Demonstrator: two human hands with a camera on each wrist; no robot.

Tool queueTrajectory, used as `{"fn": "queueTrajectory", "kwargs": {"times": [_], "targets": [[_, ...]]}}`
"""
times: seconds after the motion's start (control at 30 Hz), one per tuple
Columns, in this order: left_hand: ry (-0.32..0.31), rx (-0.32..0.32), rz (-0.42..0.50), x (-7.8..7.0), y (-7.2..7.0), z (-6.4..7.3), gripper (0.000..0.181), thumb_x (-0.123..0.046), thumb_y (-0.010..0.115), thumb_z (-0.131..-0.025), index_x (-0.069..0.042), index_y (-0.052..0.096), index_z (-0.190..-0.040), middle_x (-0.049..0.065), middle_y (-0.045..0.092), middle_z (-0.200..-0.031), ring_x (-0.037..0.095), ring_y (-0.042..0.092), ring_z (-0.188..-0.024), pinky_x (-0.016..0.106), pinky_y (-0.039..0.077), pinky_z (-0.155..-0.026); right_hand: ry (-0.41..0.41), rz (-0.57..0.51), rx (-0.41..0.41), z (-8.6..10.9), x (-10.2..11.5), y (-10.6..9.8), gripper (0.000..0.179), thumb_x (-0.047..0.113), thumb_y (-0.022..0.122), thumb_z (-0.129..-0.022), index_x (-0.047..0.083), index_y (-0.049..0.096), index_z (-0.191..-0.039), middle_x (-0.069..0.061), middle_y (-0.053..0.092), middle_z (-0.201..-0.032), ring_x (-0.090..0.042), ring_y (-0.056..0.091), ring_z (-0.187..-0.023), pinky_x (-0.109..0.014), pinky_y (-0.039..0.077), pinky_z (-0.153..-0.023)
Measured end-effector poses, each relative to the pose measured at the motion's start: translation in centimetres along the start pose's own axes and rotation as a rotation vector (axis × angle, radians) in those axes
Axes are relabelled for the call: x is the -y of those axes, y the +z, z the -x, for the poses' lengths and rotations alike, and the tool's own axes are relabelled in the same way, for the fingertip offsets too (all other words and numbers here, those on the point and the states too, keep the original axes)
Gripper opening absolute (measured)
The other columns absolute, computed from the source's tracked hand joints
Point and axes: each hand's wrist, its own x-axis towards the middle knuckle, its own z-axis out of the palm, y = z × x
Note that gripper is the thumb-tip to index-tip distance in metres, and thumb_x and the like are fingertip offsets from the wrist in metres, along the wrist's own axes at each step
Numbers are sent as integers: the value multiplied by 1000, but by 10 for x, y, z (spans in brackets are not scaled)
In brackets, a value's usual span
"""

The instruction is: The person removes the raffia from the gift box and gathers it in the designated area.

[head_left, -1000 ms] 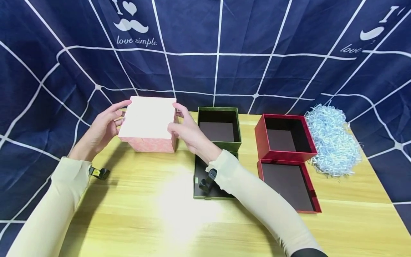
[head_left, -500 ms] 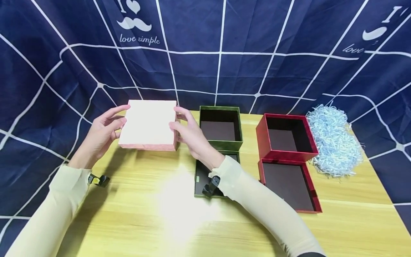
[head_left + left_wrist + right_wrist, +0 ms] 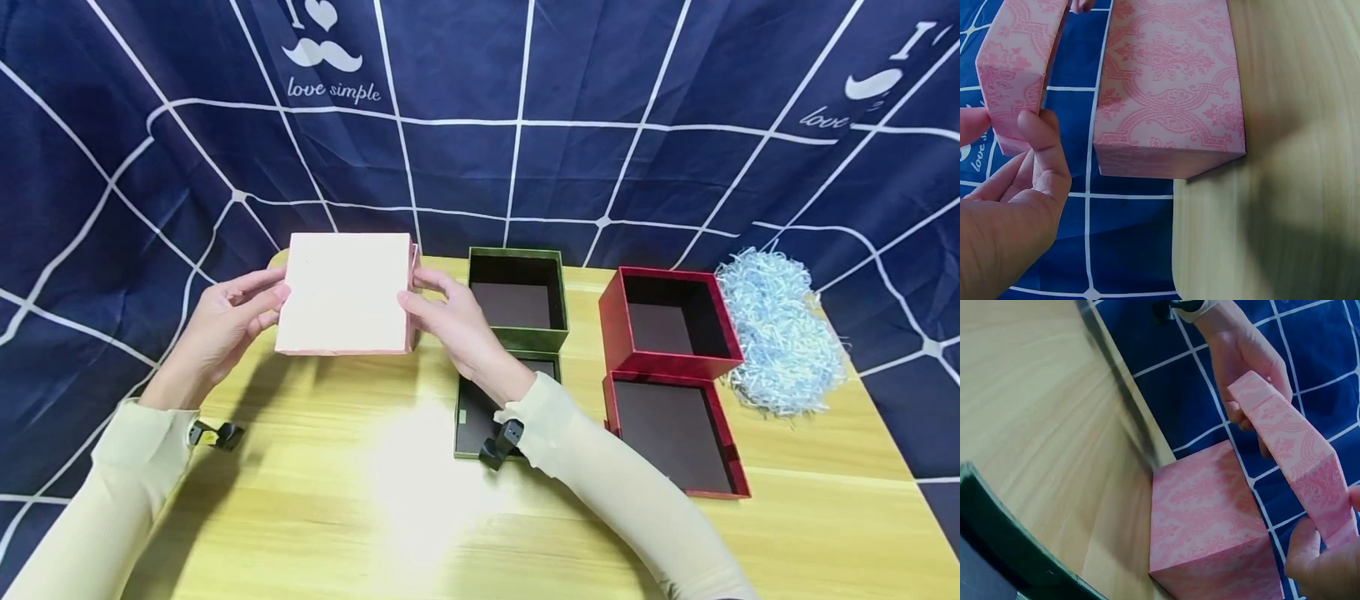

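A pink patterned box lid [image 3: 345, 292] is gripped at its two opposite sides by both hands. My left hand [image 3: 228, 312] pinches the left side between thumb and fingers; my right hand [image 3: 461, 329] does likewise at the right. Below the lid stands the pink box [image 3: 1169, 81] on the table, with a visible gap between them in both wrist views. From the head view the lid covers nearly all of that box. The lid's patterned side wall [image 3: 1297, 450] shows tilted in the right wrist view.
Right of the pink box stands an open green box [image 3: 517, 304], its lid [image 3: 468, 408] in front, partly under my right forearm. Further right are an open red box [image 3: 667, 321] and red lid [image 3: 675, 433]. Blue shredded paper [image 3: 780, 333] lies beside them. A dark blue curtain [image 3: 457, 167] hangs behind.
Both hands have raised the lid off the pink box. Its top has tipped to face the camera more, and the front wall has gone from the head view.
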Motion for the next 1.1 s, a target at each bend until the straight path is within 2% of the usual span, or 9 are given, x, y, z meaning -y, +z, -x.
{"fn": "queueTrajectory", "kwargs": {"times": [0.13,0.23,0.3,0.47,0.57,0.7,0.8,0.93,1.1], "targets": [[-43,-19,1,-4,-2,4,21,5,66,-105,-8,82,-110,5,79,-112,13,75,-99,23,60,-88,18,40,18,4,0,-3,43,10,76,-103,-8,66,-141,-16,64,-145,-20,66,-121,-35,52,-109],[-81,8,15,-7,-5,7,21,7,63,-106,-2,81,-102,8,80,-104,14,76,-93,24,60,-87,7,97,13,6,-1,-6,41,15,79,-102,-6,71,-136,-10,65,-146,-18,59,-133,-36,48,-113],[-100,36,4,-8,-6,8,23,7,60,-107,1,81,-99,9,80,-100,16,77,-90,24,60,-86,2,137,12,8,-2,-8,41,19,80,-101,-1,74,-135,-7,67,-144,-19,59,-133,-39,47,-114],[-104,62,-34,-11,-7,12,24,8,61,-107,-1,82,-99,8,81,-97,16,77,-87,24,60,-86,5,205,30,14,-5,-13,46,26,81,-99,11,74,-142,3,72,-125,-16,67,-108,-41,50,-103],[-54,70,-49,-12,-7,15,23,11,64,-105,-1,84,-104,6,80,-101,15,75,-89,25,60,-85,32,152,68,18,-6,-14,53,23,81,-99,13,68,-150,1,71,-100,-12,62,-85,-33,51,-85],[12,74,-74,-15,-10,21,26,14,63,-104,-2,84,-109,3,80,-103,13,71,-87,22,58,-80,70,40,129,25,-4,-13,63,18,82,-100,10,59,-158,-6,73,-82,-11,63,-66,-23,49,-65],[23,81,-97,-16,-11,24,29,15,61,-104,-3,83,-109,3,79,-96,13,67,-78,21,54,-73,69,11,144,29,-3,-12,67,18,82,-100,11,55,-161,-10,80,-88,-12,71,-65,-21,51,-60],[5,146,-94,-17,-11,27,29,14,57,-106,-3,79,-115,9,79,-87,14,70,-72,23,55,-66,63,-3,140,33,-4,-12,67,16,80,-102,13,52,-163,-14,82,-98,-14,75,-65,-21,53,-58],[-31,241,-110,-17,-9,31,24,11,51,-111,-2,65,-124,20,80,-95,22,80,-80,24,59,-64,54,-23,140,34,-8,-12,67,11,79,-102,10,52,-163,-17,81,-104,-16,78,-70,-22,55,-60]]}}
